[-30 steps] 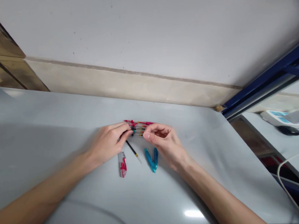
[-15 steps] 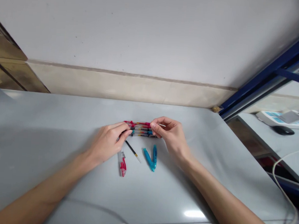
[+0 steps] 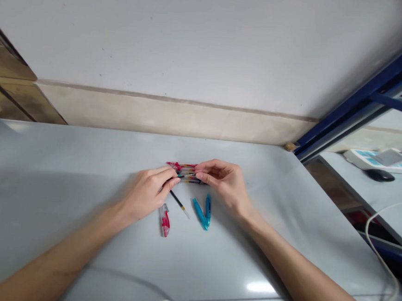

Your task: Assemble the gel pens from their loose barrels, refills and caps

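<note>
My left hand (image 3: 152,186) is closed, with thumb and forefinger pinching a thin black pen refill (image 3: 186,176). The tip end of that refill meets the pinched fingers of my right hand (image 3: 224,182). Behind the fingers lie several clear pens (image 3: 192,181) side by side, with a red one (image 3: 182,165) at the far side; my hands hide parts of them. A second black refill (image 3: 179,202) rests on the table, its rear end beneath my left hand. Nearer me are a clear and red pen part (image 3: 165,221) and two turquoise pen parts (image 3: 203,214) forming a V.
The grey table (image 3: 76,233) runs back to a wall (image 3: 176,116). A blue metal frame (image 3: 358,95) stands at the right. Beyond it are a black mouse (image 3: 380,175), a white device (image 3: 377,159) and a white cable (image 3: 376,250).
My right hand has moved slightly left and is now at the tip end of the refill in my left hand. That refill now shows between the hands, above the pens.
</note>
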`<act>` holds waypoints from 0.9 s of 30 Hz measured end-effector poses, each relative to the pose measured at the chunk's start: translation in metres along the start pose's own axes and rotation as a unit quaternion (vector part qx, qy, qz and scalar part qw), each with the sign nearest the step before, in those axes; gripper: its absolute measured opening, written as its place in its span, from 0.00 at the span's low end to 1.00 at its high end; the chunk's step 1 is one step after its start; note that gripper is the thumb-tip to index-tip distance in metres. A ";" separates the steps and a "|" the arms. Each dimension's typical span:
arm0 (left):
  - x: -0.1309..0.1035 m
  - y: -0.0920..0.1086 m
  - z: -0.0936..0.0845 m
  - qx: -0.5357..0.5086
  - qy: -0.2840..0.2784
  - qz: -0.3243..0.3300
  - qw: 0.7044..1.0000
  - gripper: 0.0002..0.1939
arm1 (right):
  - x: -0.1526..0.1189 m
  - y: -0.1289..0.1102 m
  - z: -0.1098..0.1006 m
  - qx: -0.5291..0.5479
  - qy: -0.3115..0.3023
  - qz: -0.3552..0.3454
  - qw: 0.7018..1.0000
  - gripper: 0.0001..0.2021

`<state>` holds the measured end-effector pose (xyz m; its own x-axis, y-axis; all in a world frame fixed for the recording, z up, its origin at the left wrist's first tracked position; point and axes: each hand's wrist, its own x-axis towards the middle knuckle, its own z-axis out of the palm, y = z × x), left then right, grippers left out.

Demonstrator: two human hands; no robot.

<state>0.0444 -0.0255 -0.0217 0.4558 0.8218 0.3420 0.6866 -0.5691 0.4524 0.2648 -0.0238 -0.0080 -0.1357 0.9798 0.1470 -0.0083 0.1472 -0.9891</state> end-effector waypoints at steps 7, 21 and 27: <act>-0.001 0.000 -0.001 -0.001 -0.003 -0.003 1.000 0.12 | -0.001 0.001 0.003 0.002 -0.017 -0.015 1.000 0.09; -0.001 0.001 -0.002 0.004 -0.004 0.002 1.000 0.12 | -0.005 -0.003 0.006 -0.045 0.014 -0.044 0.998 0.07; -0.001 -0.001 0.000 0.005 -0.011 0.009 1.000 0.11 | -0.004 0.002 0.007 -0.040 -0.002 -0.040 0.998 0.09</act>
<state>0.0430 -0.0253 -0.0226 0.4805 0.8121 0.3310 0.6843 -0.5833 0.4376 0.2588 -0.0286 -0.0108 -0.1411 0.9639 0.2260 0.0589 0.2360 -0.9700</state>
